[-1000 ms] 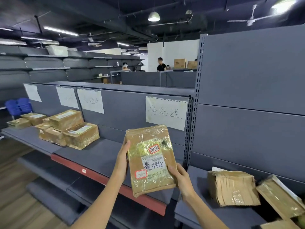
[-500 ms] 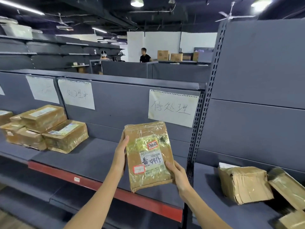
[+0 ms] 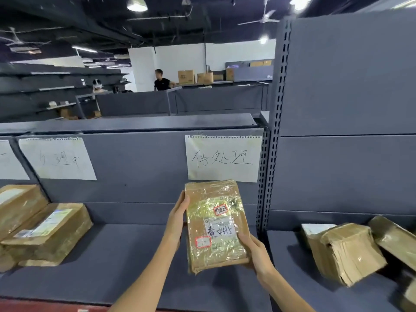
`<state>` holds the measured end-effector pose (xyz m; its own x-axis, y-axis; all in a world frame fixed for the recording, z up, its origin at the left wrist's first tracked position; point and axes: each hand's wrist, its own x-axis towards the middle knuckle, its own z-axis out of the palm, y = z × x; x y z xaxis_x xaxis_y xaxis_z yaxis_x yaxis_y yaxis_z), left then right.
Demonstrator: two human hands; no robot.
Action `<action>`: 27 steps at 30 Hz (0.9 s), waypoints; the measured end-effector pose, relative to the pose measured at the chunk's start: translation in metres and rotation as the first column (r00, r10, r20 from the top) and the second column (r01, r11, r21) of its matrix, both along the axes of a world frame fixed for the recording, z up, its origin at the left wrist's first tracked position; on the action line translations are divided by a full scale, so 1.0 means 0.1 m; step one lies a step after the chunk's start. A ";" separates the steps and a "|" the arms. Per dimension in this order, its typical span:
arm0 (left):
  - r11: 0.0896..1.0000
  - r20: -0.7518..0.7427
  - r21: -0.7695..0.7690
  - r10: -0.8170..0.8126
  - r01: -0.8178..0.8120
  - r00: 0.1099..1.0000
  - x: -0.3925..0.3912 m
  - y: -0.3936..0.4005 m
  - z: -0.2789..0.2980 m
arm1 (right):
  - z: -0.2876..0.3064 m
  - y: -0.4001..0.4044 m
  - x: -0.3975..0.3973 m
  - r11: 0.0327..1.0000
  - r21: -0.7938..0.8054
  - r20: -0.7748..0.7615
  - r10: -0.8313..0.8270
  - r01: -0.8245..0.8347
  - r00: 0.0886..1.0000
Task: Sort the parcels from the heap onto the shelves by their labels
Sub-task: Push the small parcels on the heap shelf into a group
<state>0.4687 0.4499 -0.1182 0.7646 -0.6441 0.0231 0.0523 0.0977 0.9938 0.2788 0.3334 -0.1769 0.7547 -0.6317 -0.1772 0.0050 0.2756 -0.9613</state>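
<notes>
Both your hands grip the tape-wrapped brown cardboard parcel (image 3: 216, 226) below the handwritten white paper sign (image 3: 222, 157); not shelved yet, heap (image 3: 351, 251) remains right.

Brown taped parcel (image 3: 215, 226) — upright, white label with red stickers — held above the grey shelf (image 3: 117, 255).

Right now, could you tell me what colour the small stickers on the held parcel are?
Red-bordered with white centres, on the brown parcel; head view shows it.

Glossy film-wrapped cardboard parcel (image 3: 216, 226)
</notes>
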 end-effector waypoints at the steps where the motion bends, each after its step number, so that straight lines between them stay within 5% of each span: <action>1: 1.000 -0.012 0.009 -0.017 0.017 1.000 0.04 -0.05 -0.02 | 0.01 0.00 0.01 1.000 -0.006 -0.009 -0.025 0.025 1.000; 13: 0.970 -0.050 -0.033 -0.242 0.240 0.969 0.35 -0.25 -0.18 | -0.04 0.23 0.05 0.965 -0.012 -0.096 -0.262 0.262 0.960; 27: 0.940 -0.203 0.240 -0.197 0.244 0.959 0.19 -0.75 -0.73 | -0.12 -0.05 -0.04 0.882 0.231 -0.393 -0.302 0.412 0.868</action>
<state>0.4882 0.3752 -0.1916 0.5794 -0.7624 -0.2880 0.2168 -0.1965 0.9562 0.2752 0.3282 -0.1886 0.3460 -0.7210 -0.6004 -0.1486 0.5897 -0.7938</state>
